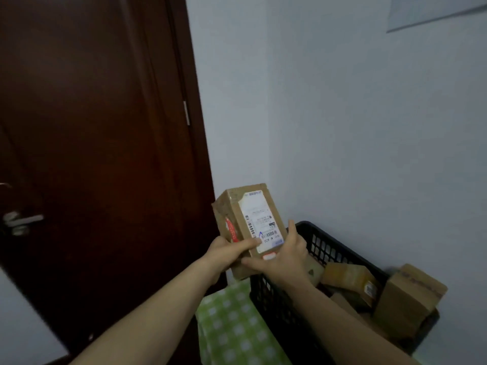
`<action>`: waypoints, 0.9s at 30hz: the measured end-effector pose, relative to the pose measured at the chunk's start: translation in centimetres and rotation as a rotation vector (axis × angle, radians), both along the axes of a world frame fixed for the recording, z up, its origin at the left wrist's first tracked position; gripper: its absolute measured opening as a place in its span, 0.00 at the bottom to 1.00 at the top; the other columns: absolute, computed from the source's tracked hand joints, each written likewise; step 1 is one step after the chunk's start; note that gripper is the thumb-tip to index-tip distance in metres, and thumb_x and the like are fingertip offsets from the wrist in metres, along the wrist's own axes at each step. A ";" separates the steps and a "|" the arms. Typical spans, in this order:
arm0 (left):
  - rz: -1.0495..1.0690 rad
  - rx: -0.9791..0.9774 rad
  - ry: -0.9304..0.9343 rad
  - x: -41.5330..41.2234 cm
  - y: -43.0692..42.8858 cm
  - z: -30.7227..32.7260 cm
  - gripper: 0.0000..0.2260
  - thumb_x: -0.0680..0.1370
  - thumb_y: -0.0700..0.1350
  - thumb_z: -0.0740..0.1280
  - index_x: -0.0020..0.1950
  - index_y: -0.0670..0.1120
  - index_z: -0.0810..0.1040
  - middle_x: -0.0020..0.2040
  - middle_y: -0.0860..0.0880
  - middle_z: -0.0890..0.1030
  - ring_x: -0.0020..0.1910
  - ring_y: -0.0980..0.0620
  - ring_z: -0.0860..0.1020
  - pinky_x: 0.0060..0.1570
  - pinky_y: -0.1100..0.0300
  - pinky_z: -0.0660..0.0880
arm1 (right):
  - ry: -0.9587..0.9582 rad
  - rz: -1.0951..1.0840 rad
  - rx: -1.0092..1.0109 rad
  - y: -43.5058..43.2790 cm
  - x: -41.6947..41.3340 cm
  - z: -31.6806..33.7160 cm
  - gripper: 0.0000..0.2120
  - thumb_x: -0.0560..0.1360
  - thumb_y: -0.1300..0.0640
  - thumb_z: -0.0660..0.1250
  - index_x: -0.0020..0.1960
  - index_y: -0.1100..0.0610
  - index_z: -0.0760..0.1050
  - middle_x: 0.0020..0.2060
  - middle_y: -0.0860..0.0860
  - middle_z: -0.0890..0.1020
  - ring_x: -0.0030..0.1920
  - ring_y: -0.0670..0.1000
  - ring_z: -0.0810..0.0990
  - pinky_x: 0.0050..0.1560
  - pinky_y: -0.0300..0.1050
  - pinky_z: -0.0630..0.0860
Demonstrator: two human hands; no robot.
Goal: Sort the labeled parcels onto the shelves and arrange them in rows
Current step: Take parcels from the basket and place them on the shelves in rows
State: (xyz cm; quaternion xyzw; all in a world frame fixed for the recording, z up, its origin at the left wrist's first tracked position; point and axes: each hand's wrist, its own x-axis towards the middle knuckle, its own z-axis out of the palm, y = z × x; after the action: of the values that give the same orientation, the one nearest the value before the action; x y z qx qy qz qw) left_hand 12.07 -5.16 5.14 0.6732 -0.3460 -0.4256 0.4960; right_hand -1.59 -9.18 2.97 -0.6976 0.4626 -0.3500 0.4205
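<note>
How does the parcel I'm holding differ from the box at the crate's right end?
The held parcel is gripped by left hand and right hand; the right-end box sits in the crate. The held parcel shows a white label and red sticker; the right-end box only dark markings. Both are brown cardboard.

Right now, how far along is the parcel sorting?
Done: nothing I can confirm, since no shelf is in view. In hand: the left hand and right hand grip one labelled parcel, label towards the camera, near the black crate. Left: several boxes lie in that crate.
</note>
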 end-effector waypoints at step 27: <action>-0.421 0.317 -0.840 9.9 11.6 8.8 0.55 0.68 0.44 0.77 0.78 0.50 0.36 0.78 0.49 0.47 0.77 0.47 0.47 0.75 0.50 0.50 | 0.331 0.751 -0.075 4.7 5.7 11.3 0.64 0.64 0.68 0.76 0.74 0.46 0.26 0.67 0.54 0.66 0.63 0.50 0.70 0.67 0.45 0.64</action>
State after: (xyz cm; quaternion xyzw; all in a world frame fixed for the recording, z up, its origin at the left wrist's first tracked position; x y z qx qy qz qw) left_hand 21.93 6.47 13.95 0.7691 -0.5756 -0.2557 0.1085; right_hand 4.14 -4.47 14.29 -0.8797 0.2243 -0.0718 0.4130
